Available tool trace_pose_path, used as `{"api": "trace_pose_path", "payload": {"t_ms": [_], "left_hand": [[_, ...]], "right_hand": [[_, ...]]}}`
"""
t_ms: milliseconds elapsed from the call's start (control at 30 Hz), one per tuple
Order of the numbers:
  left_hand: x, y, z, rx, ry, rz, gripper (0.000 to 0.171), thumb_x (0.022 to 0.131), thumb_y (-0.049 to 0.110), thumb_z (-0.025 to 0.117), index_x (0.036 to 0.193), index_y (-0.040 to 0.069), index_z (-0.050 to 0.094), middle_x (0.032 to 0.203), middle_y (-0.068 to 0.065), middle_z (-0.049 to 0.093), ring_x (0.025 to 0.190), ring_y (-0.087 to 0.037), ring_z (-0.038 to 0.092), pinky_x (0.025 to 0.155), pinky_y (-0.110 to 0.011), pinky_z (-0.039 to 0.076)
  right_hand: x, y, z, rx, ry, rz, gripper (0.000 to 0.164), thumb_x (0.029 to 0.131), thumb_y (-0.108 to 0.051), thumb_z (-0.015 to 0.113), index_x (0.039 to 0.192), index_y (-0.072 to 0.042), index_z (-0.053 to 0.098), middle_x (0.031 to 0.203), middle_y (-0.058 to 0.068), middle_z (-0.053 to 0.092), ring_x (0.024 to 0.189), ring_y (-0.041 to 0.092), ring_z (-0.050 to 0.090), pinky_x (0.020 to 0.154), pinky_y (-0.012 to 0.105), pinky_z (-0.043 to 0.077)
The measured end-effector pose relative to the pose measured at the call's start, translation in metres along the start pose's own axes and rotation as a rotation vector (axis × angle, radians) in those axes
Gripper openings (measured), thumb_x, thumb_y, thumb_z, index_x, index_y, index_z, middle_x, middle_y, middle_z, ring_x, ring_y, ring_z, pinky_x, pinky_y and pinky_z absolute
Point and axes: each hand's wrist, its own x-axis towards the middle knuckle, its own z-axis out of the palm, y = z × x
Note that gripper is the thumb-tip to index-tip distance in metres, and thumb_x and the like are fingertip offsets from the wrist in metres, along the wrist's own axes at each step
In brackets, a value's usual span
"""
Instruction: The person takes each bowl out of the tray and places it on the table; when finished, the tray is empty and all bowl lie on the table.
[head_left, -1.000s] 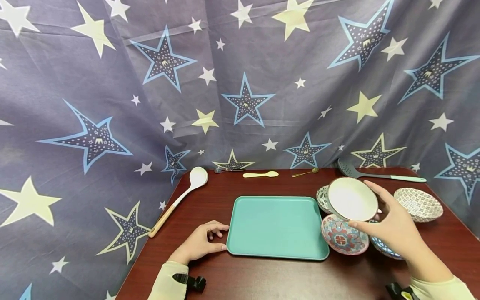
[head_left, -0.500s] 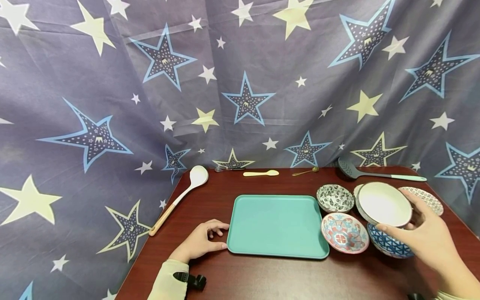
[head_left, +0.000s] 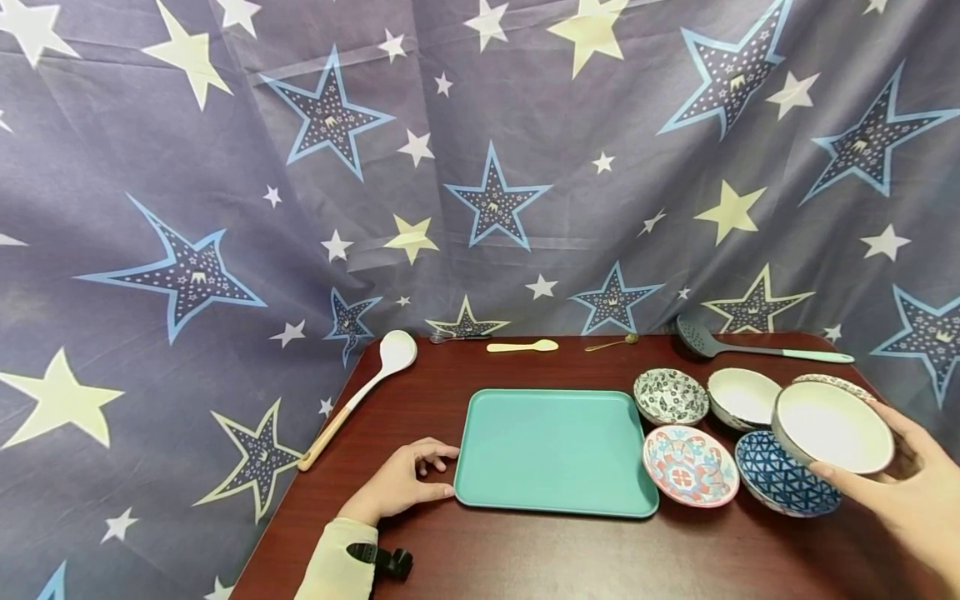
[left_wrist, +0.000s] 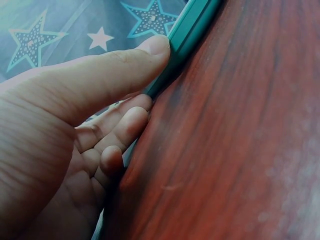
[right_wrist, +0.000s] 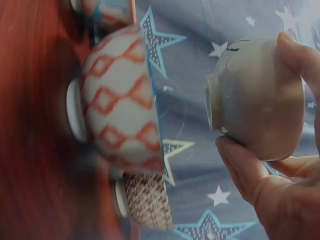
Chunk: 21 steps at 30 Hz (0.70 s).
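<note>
My right hand [head_left: 918,487] holds a white bowl [head_left: 834,427] up at the right side, thumb on one side and fingers on the other. In the right wrist view this bowl [right_wrist: 255,100] shows its greyish outside and foot, off the table. Below it sits a blue-patterned bowl [head_left: 783,479]; a brown-patterned bowl [head_left: 843,383] is mostly hidden behind it. My left hand [head_left: 405,482] rests on the table at the left edge of a teal tray [head_left: 555,454]. Its thumb and fingertips touch the tray's rim [left_wrist: 187,35], in the left wrist view.
Beside the tray stand a black-and-white floral bowl [head_left: 670,397], another white bowl [head_left: 742,396] and a red-and-blue floral bowl [head_left: 690,467]. A white ladle [head_left: 378,379] lies at left. A slotted turner [head_left: 701,340], a yellow spoon [head_left: 522,347] and small utensils line the back edge.
My right hand has carried the white bowl to the right, past the floral bowls and over toward the brown-patterned bowl, uncovering the other white bowl. My left hand has stayed at the tray.
</note>
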Motion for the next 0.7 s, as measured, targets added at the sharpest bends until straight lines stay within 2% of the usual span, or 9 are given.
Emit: {"api": "trace_pose_path", "payload": {"t_ms": [67,167,267,333,400,500,533,600,700], "left_hand": [[0.000,0.000,0.000,0.004,0.000,-0.001,0.051,0.083,0.010,0.090,0.130,0.006,0.072,0.115,-0.014,0.070,0.097,-0.037,0.064,0.078,-0.041,0.049],[0.001,0.000,0.000,0.012,0.000,0.002,0.051,0.083,0.010,0.090,0.131,0.006,0.071,0.116,-0.014,0.069,0.098,-0.038,0.064,0.078,-0.041,0.049],[0.001,0.001,-0.001,0.014,0.000,0.001,0.051,0.083,0.010,0.090,0.131,0.006,0.071,0.116,-0.015,0.069,0.098,-0.038,0.064,0.078,-0.041,0.049],[0.001,0.001,-0.001,0.013,-0.002,0.000,0.051,0.084,0.010,0.090,0.131,0.006,0.071,0.117,-0.015,0.069,0.098,-0.038,0.064,0.079,-0.041,0.049],[0.001,0.002,-0.001,0.012,-0.005,-0.001,0.051,0.084,0.010,0.090,0.131,0.006,0.071,0.117,-0.016,0.069,0.099,-0.038,0.064,0.079,-0.040,0.049],[0.001,0.003,-0.001,0.013,-0.007,-0.001,0.051,0.084,0.009,0.089,0.131,0.005,0.071,0.117,-0.016,0.069,0.099,-0.039,0.064,0.079,-0.040,0.049],[0.001,0.003,-0.001,0.013,-0.007,-0.001,0.051,0.084,0.009,0.089,0.131,0.005,0.071,0.117,-0.016,0.069,0.099,-0.039,0.064,0.079,-0.040,0.049],[0.001,0.003,-0.001,0.013,-0.007,-0.003,0.051,0.084,0.009,0.089,0.131,0.005,0.071,0.117,-0.016,0.069,0.099,-0.039,0.064,0.079,-0.040,0.049],[0.001,0.002,0.000,0.013,-0.004,-0.003,0.051,0.083,0.009,0.089,0.131,0.005,0.071,0.117,-0.016,0.069,0.099,-0.039,0.064,0.079,-0.041,0.049]], "right_hand": [[-0.004,0.005,-0.005,-0.009,0.035,0.018,0.098,0.073,0.028,0.077,0.158,-0.007,0.043,0.131,-0.014,0.058,0.114,-0.003,0.056,0.084,0.004,0.045],[-0.008,0.010,-0.011,-0.131,0.117,0.059,0.098,0.073,0.025,0.079,0.157,-0.008,0.043,0.124,-0.021,0.056,0.109,-0.009,0.055,0.082,0.003,0.044],[-0.011,0.013,-0.015,-0.125,0.200,0.094,0.093,0.070,0.027,0.078,0.151,-0.011,0.050,0.117,-0.023,0.059,0.101,-0.011,0.058,0.079,0.003,0.045],[-0.013,0.014,-0.018,-0.085,0.223,0.099,0.087,0.070,0.028,0.076,0.143,-0.013,0.055,0.113,-0.022,0.063,0.095,-0.011,0.061,0.075,0.003,0.047],[-0.016,0.016,-0.022,-0.077,0.225,0.106,0.083,0.072,0.027,0.075,0.139,-0.020,0.056,0.112,-0.023,0.063,0.092,-0.013,0.060,0.074,0.003,0.047],[-0.021,0.020,-0.028,-0.093,0.221,0.142,0.081,0.078,0.024,0.073,0.142,-0.020,0.052,0.112,-0.027,0.059,0.093,-0.016,0.058,0.075,0.001,0.045],[-0.024,0.021,-0.030,-0.152,0.231,0.159,0.083,0.080,0.020,0.075,0.147,-0.022,0.048,0.114,-0.030,0.055,0.096,-0.019,0.054,0.078,0.000,0.042],[-0.026,0.025,-0.034,-0.161,0.227,0.178,0.082,0.081,0.017,0.075,0.146,-0.025,0.047,0.111,-0.031,0.054,0.093,-0.019,0.052,0.077,-0.001,0.042],[-0.027,0.031,-0.041,-0.240,0.207,0.161,0.077,0.081,0.010,0.079,0.141,-0.029,0.049,0.105,-0.034,0.051,0.088,-0.020,0.049,0.073,-0.001,0.039]]}}
